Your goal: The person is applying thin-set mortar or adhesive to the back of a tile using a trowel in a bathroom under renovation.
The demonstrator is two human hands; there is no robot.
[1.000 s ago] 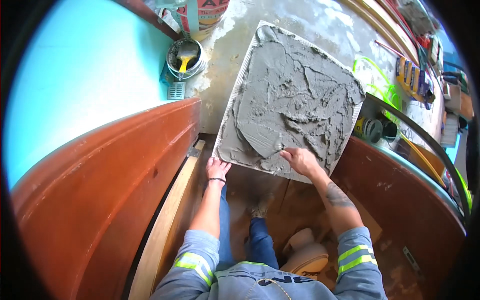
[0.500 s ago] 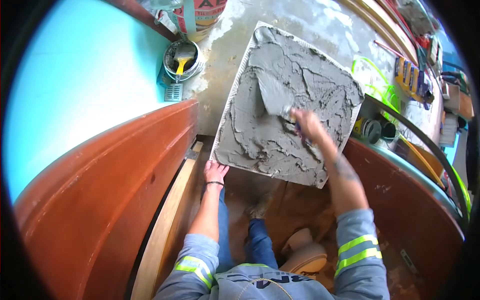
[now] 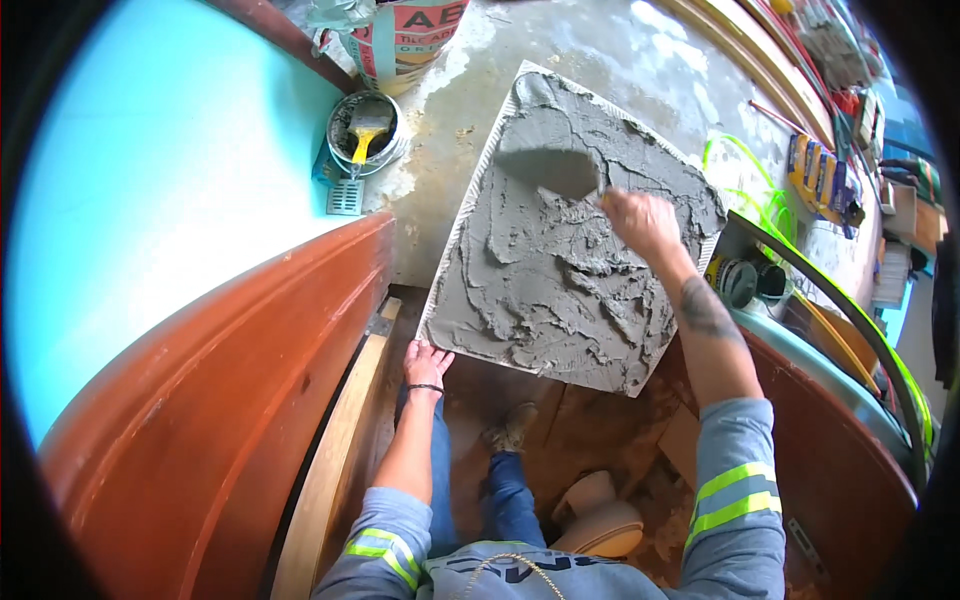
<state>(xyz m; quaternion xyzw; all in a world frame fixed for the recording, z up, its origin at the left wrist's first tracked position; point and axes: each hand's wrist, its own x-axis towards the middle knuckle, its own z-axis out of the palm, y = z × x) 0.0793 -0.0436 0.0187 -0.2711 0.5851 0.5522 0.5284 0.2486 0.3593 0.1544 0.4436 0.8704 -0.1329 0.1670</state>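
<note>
A square tile [image 3: 487,275] lies tilted before me, covered almost to its ridged pale rim in rough grey mortar [image 3: 570,290]. My right hand [image 3: 640,222] is closed round the handle of a wide trowel, whose dark-looking blade [image 3: 545,172] is on the mortar in the upper part of the tile. My left hand [image 3: 425,365] grips the tile's lower left corner, fingers bent over the edge.
Brown panels [image 3: 250,380] rise either side of my legs. Beyond the left one are a bucket [image 3: 340,135] with a yellow brush [image 3: 370,130], a drain grate [image 3: 347,197] and a sack [image 3: 405,50]. Planks [image 3: 740,60], green hose [image 3: 760,200] and tins [image 3: 738,285] lie right.
My right hand and trowel have moved up the tile from its lower edge. My left hand still holds the corner. The scene sits slightly lower in view.
</note>
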